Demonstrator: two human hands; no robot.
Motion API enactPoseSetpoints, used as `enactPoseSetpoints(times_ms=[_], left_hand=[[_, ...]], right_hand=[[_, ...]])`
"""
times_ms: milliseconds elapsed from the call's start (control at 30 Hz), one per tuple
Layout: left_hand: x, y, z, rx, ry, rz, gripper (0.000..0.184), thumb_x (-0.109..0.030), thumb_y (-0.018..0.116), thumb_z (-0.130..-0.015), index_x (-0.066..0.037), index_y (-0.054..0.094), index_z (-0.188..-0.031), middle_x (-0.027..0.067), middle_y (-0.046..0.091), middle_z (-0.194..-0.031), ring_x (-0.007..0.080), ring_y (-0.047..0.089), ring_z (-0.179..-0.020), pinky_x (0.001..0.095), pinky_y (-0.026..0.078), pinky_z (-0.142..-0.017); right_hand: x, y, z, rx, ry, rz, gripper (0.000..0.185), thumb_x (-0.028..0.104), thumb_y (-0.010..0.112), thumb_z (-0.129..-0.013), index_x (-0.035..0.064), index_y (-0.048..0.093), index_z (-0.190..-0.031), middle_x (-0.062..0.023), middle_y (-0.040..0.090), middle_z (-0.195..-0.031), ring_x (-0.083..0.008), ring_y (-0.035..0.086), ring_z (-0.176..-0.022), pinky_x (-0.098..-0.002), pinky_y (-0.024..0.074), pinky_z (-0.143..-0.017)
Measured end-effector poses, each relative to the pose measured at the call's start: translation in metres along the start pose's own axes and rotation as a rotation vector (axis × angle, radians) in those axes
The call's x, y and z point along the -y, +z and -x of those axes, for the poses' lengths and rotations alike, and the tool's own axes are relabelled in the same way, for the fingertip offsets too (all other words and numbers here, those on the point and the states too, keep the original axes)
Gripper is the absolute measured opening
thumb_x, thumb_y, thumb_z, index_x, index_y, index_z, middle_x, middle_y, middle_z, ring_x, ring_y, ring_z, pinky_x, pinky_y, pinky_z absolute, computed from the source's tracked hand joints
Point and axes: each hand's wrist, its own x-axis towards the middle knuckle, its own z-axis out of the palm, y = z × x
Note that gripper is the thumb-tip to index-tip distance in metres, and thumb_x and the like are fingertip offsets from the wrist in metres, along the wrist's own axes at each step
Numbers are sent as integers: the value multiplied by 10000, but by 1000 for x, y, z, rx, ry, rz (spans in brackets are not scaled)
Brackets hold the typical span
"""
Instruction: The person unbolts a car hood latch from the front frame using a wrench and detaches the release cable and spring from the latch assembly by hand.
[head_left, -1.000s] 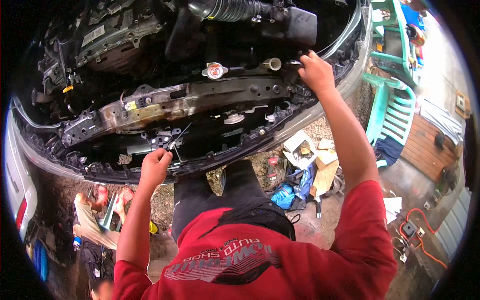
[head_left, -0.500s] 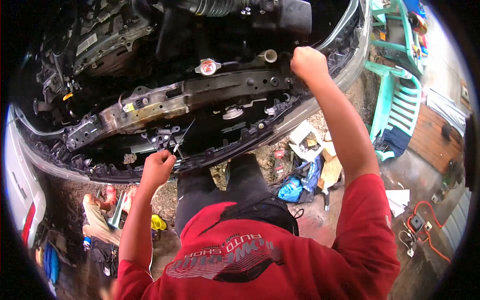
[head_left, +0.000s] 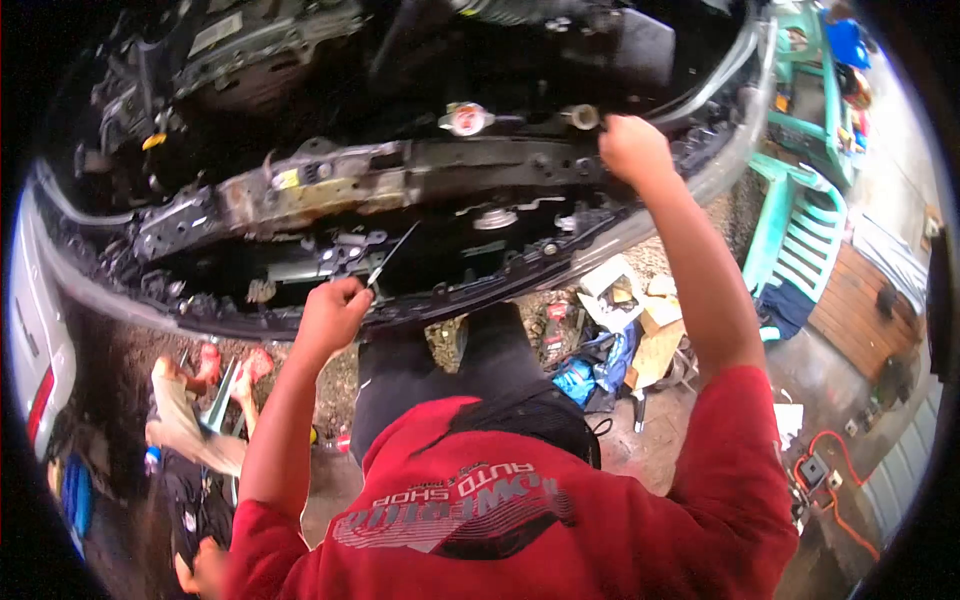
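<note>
My left hand (head_left: 335,312) is closed around the near end of a thin metal rod (head_left: 393,254), which slants up and to the right over the dark gap behind the car's front edge (head_left: 450,305). My right hand (head_left: 636,150) is closed above the right end of the metal crossbar (head_left: 500,172), beside a pale round filler neck (head_left: 582,117). Whatever its fingers hold is hidden. A white and red round cap (head_left: 467,119) sits behind the crossbar, left of that neck.
Green plastic chairs (head_left: 800,235) stand at the right. An open white box (head_left: 612,290) and blue bags lie below the bumper. At lower left another person's legs (head_left: 180,415) show beside a white car (head_left: 38,340). An orange cable (head_left: 850,525) lies at lower right.
The view has shifted, so the engine bay sits further right. My right hand has lifted slightly from the bay and turned into a fist near the filler neck. My left hand keeps the rod.
</note>
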Motion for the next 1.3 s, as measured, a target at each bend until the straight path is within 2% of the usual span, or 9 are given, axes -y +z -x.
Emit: enactPoseSetpoints(times_ms=[200,267,400,533,600,700,1000,1267,1300], left_hand=[[12,-33,5,127,-86,74,323,-271,671,-963,12,628,-813,29,548,-675,107,491,-683,332,451,-651],[1,-38,8,145,-57,96,312,-264,676,-966,7,631,-820,17,554,-691,94,493,-693,321,444,-645],[-11,-28,10,186,-12,165,283,-240,672,-978,3,631,-840,4,542,-707,89,486,-706,319,440,-643],[-15,-25,15,139,-49,191,273,-250,654,-997,-10,631,-867,-16,528,-711,85,468,-708,308,430,-641],[-12,-26,18,52,-26,163,252,-235,669,-962,7,653,-894,124,593,-718,165,539,-680,355,473,-670],[-7,-26,20,25,19,106,238,-231,650,-978,-2,657,-915,107,591,-721,151,535,-692,342,471,-674],[-18,-2,21,-37,-27,112,217,-211,659,-981,3,654,-950,131,573,-701,150,507,-683,351,461,-661],[-2,3,29,-97,-78,174,231,-206,655,-977,6,642,-884,88,558,-681,121,503,-673,331,439,-628],[-2,4,32,-63,-89,160,248,-211,655,-979,6,627,-862,69,540,-672,112,482,-672,322,425,-617]], right_hand=[[24,-13,32,-334,36,-152,253,158,558,-921,84,677,-1131,-135,670,-1182,-370,668,-1038,-470,546,-882],[44,-14,44,-466,-166,-356,308,88,589,-887,96,689,-1178,-112,679,-1144,-359,675,-996,-457,550,-850],[145,-27,84,65,-353,-812,367,56,642,-816,95,706,-1175,-158,705,-990,-365,681,-946,-428,550,-872],[231,13,101,248,-544,-1057,460,172,663,-922,175,621,-1380,-233,715,-1120,-418,677,-1068,-483,540,-914],[252,25,95,426,-510,-1031,400,115,666,-941,110,647,-1340,-167,736,-1071,-334,702,-974,-394,523,-907],[267,47,84,569,-487,-1247,321,202,677,-921,120,699,-1231,-206,732,-1031,-382,705,-975,-432,531,-864],[283,53,93,580,-273,-1361,122,72,624,-928,6,700,-996,-53,726,-860,-125,660,-850,-305,509,-839],[282,68,100,491,-315,-1131,141,90,631,-932,18,714,-1020,-99,751,-839,-164,698,-790,-332,543,-780],[280,66,101,455,-334,-1098,169,169,658,-917,45,726,-1011,-154,730,-842,-284,694,-812,-405,535,-773]])
